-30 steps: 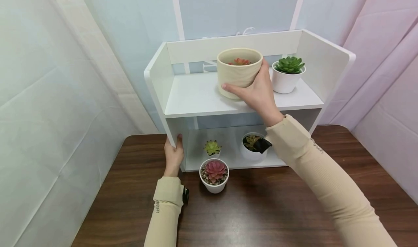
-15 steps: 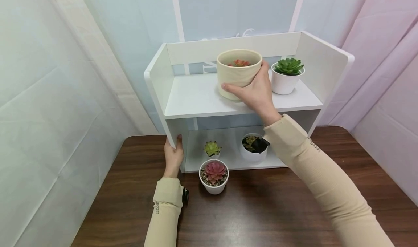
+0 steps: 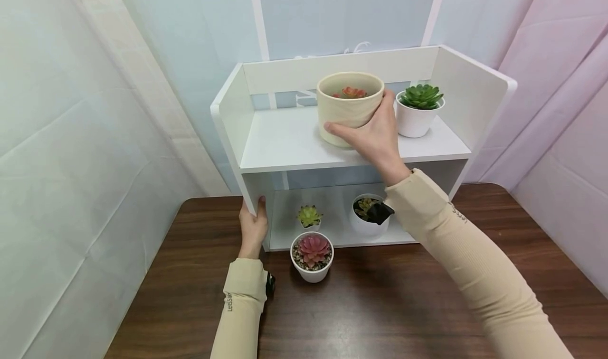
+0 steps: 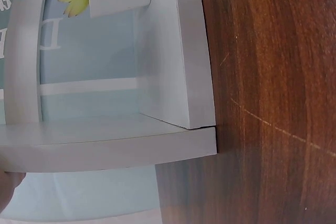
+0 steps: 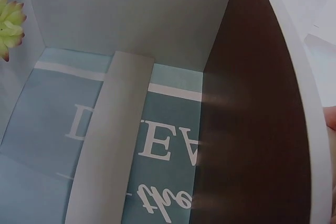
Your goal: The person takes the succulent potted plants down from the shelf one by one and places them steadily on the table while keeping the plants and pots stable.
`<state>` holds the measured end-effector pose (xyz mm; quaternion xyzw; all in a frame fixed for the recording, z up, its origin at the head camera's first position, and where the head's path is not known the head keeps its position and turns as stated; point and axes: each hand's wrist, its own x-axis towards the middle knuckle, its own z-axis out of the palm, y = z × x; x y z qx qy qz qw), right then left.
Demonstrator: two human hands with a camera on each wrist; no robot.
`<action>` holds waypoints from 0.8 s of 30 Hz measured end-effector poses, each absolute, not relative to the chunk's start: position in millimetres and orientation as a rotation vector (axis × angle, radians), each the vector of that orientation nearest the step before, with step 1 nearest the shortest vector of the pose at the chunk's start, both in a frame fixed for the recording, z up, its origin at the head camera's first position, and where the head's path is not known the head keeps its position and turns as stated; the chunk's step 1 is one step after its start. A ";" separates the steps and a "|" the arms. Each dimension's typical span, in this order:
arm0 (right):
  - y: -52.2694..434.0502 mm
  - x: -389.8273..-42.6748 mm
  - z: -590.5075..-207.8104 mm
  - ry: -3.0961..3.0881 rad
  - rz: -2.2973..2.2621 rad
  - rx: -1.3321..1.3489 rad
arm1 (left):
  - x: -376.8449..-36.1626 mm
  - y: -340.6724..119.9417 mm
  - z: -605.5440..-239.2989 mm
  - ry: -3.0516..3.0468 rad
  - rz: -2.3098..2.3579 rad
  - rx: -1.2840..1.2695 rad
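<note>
Right hand (image 3: 376, 136) raised (left hand (image 3: 253, 226) lower)

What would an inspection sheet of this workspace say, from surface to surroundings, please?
Surface: brown wood-grain table, bearing white shelf unit.
Job's things: cream pot, upright at upper shelf; contact unclear.
Clutter: pink succulent in front; green succulent on upper shelf; yellow-green succulent and white pot on lower shelf.
Hands: right hand grips cream pot; left hand grips unit's left side.
Cables: nothing seen.
Surroundings: pale fabric behind and at both sides.
</note>
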<state>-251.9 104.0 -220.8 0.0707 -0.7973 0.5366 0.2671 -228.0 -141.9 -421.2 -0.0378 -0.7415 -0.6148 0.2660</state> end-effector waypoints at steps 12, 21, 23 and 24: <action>106.6 -249.8 -223.0 -2.042 1.448 0.276 | -230.3 -139.6 -421.2 -2.014 -1.662 -0.086; 107.5 -239.5 -230.0 -2.037 1.358 0.378 | -230.9 -142.2 -423.9 -2.023 -1.649 -0.060; 106.7 -234.7 -229.7 -2.037 1.377 0.389 | -232.0 -143.0 -424.2 -2.026 -1.636 -0.063; 106.2 -232.0 -229.1 -2.034 1.389 0.394 | -232.6 -143.2 -424.0 -2.027 -1.632 -0.068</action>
